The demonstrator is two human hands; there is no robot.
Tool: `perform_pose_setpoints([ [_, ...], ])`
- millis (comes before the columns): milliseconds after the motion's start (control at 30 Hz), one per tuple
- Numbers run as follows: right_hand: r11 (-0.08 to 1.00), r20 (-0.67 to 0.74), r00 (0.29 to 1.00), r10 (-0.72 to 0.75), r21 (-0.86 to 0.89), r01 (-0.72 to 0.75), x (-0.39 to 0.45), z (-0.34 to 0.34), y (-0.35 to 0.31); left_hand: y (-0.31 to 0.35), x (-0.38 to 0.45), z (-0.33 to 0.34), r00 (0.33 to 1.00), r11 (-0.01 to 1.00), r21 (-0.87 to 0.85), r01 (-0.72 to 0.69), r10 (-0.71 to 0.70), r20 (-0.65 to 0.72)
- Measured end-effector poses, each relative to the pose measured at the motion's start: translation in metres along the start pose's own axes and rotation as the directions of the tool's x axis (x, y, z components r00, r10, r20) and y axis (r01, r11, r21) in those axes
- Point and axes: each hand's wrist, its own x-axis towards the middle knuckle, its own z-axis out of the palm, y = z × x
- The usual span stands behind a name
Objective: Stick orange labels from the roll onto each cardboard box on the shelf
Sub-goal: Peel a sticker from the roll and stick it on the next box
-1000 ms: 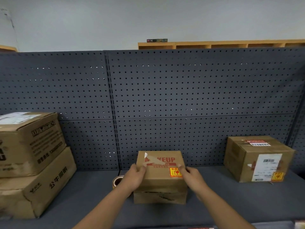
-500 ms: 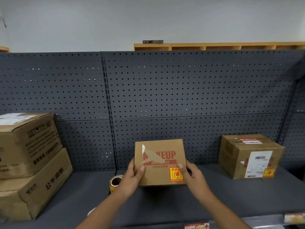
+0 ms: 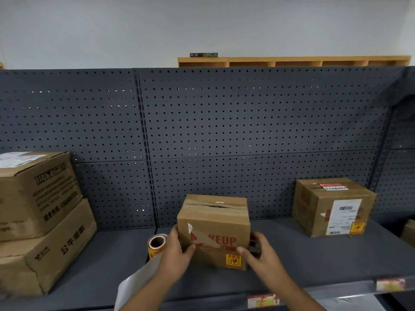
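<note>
Middle box [image 3: 214, 232] on the shelf [image 3: 314, 261], about midway along and near the front edge, gripped on both flanks – left hand [image 3: 177, 254] on its left side, right hand [image 3: 260, 252] on its right. Printed face turned forward, likely so the orange label [image 3: 234, 261] at the lower right of that face shows and sits upright. Left fingers [image 3: 190, 248] curled round the front left edge, thumb on the face; right fingers [image 3: 243, 250] likewise wrapped at the right edge, thumb near the label, other fingertips hidden behind the corner. Both grips closed on the cardboard, nothing else held. Box bottom apparently down on the shelf or just about, though contact hard to confirm behind the hands. Label roll [image 3: 156, 245] lying just left of the box, beside the left wrist, a strip of backing paper [image 3: 137, 286] trailing off the front edge – handy for the next peel. Right box [image 3: 332, 207] toward the right end, already labelled at its lower front corner. Stacked boxes [image 3: 40, 221] at the left end with no orange label visible, probably next.
</note>
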Motion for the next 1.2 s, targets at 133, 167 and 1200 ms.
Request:
perform_pose_setpoints([
  [133,0.997,-0.151,0.988,-0.015,0.073,0.026,0.004,-0.016,-0.025,0.026,-0.029,0.012,0.950,0.999,0.042,0.029,-0.015,-0.311],
  [167,0.997,-0.165,0.986,-0.022,0.073,0.034,0.010,-0.019,-0.029,0.033,-0.037,0.019,0.946,1.000,0.008,0.003,-0.001,-0.323],
  [1200,0.831,-0.075,0.931,-0.356,-0.481,0.279,-0.015,0.015,-0.075,0.038,0.006,-0.017,0.969,0.958,-0.225,-0.175,0.208,0.130],
])
